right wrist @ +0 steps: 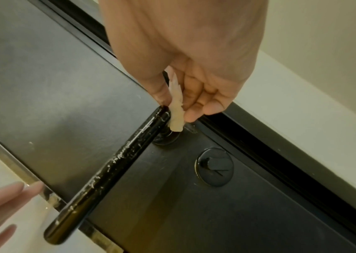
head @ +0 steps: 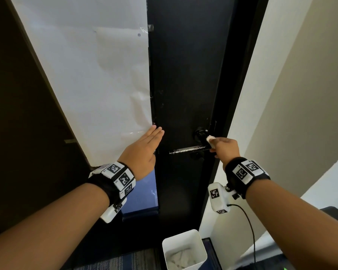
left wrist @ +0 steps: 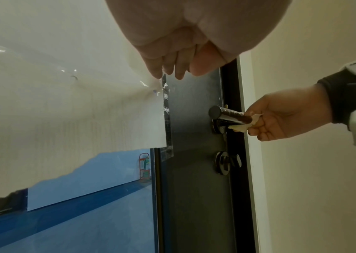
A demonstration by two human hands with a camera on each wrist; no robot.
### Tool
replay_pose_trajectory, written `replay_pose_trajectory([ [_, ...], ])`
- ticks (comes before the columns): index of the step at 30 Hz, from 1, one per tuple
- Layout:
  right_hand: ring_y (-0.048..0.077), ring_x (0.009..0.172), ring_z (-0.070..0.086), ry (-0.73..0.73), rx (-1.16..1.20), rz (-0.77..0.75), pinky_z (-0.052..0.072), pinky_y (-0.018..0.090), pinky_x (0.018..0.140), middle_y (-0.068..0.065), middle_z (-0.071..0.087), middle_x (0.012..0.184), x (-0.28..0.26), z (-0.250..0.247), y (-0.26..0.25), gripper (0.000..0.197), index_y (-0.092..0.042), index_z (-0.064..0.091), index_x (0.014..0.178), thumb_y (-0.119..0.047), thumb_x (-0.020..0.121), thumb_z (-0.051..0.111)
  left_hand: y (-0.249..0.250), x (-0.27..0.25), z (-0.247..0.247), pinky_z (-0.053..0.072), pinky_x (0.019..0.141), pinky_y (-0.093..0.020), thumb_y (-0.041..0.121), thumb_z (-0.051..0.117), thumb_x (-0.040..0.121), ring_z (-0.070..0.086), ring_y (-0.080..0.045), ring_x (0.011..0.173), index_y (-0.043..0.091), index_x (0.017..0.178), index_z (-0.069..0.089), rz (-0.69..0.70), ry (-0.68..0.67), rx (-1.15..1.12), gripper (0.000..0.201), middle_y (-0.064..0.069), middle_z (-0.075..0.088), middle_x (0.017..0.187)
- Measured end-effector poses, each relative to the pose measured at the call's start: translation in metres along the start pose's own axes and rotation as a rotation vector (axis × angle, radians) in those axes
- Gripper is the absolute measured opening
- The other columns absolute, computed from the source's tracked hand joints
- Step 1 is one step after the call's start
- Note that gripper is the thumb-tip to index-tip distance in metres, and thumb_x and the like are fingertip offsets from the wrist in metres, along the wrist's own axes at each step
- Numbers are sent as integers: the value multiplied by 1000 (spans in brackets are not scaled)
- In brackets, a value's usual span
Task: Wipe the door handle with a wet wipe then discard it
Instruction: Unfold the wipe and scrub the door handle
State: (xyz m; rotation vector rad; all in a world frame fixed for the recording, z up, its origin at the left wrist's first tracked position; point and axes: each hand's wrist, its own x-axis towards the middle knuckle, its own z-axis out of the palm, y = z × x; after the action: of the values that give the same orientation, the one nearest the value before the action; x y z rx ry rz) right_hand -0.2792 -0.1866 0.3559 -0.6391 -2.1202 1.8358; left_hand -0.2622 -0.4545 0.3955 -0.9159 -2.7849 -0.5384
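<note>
At the hinge-side end of the door handle (head: 187,150), a crumpled wet wipe (head: 210,140) is pinched in the fingers of the right hand (head: 225,148) and pressed to the bar, so wiping is judged underway. Left hand (head: 144,151) fingers are laid flat on the door (head: 183,75); discarding into the white bin (head: 202,248) on the floor is not yet done.

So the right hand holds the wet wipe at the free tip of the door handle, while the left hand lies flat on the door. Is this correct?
Not quite. The right hand holds the wet wipe at the pivot end of the door handle, beside the round mount, not at the free tip; the right wrist view shows this. The left hand does lie flat on the door.
</note>
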Motion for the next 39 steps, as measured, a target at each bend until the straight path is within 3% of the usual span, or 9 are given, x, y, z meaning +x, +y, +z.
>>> replay_pose_trajectory([
  [6, 19, 70, 61, 19, -18, -22, 44, 25, 61, 6, 67, 77, -16, -15, 7, 13, -17, 71, 76, -23, 87, 65, 7, -3, -2, 40, 97, -22, 2, 39, 90, 22, -11, 143, 20, 149, 9, -6, -2, -12, 68, 7, 0, 159],
  [10, 18, 71, 63, 143, -274, -379, 48, 23, 65, 4, 69, 75, -23, -18, -17, 22, -17, 75, 87, -29, 92, 57, 7, -2, -3, 40, 97, -22, 2, 39, 90, 24, -12, 142, 20, 149, 10, -3, 11, -32, 68, 6, 0, 159],
  [15, 25, 94, 65, 118, -659, -716, 52, 32, 79, 6, 72, 102, -9, 0, -34, 24, -19, 74, 105, -29, 94, 55, 7, -2, -4, 41, 97, -24, 2, 39, 90, 28, -14, 141, 20, 149, 9, -12, 10, -33, 68, 7, -1, 159],
  [19, 28, 89, 65, 75, -853, -809, 46, 28, 67, 6, 69, 100, 1, 8, -33, 22, -16, 75, 97, -28, 93, 56, 6, -5, -7, 44, 93, -27, 2, 39, 90, 36, -18, 135, 20, 149, 9, -29, -4, -16, 68, 7, 1, 159],
  [24, 27, 72, 61, 119, -946, -699, 39, 27, 60, 5, 66, 83, 3, 13, -35, 26, -16, 71, 80, -30, 92, 54, -2, -7, -8, 44, 96, -26, 2, 39, 90, 24, -13, 142, 20, 148, 9, -24, 4, -19, 68, 6, 1, 159],
  [31, 22, 46, 50, 80, -635, -306, 37, 24, 47, 3, 50, 48, 6, 4, -25, 42, -14, 52, 49, -27, 88, 58, -2, -6, -8, 45, 90, -25, 4, 39, 91, 40, -19, 133, 21, 149, 9, -37, 1, -2, 67, 7, 0, 159],
  [33, 23, 49, 60, 39, -514, -207, 47, 26, 49, 6, 59, 50, 6, -1, -18, 35, -15, 63, 55, -31, 87, 64, -3, -6, -8, 45, 88, -24, 4, 39, 91, 42, -20, 131, 21, 149, 9, -43, -1, -2, 67, 8, -1, 159],
  [35, 20, 51, 65, 23, -433, -138, 47, 24, 48, 7, 66, 55, 2, -7, -10, 24, -15, 71, 70, -33, 86, 67, -3, -6, -7, 46, 88, -25, 4, 38, 91, 42, -21, 130, 21, 149, 9, -44, -2, 9, 67, 8, -1, 159],
  [39, 16, 52, 63, 102, -346, -198, 46, 23, 54, 3, 66, 56, -2, -16, -3, 19, -19, 75, 75, -35, 83, 68, -5, -3, -3, 46, 89, -24, 4, 38, 90, 29, -14, 140, 21, 148, 9, -17, 8, 17, 67, 12, -6, 155],
])
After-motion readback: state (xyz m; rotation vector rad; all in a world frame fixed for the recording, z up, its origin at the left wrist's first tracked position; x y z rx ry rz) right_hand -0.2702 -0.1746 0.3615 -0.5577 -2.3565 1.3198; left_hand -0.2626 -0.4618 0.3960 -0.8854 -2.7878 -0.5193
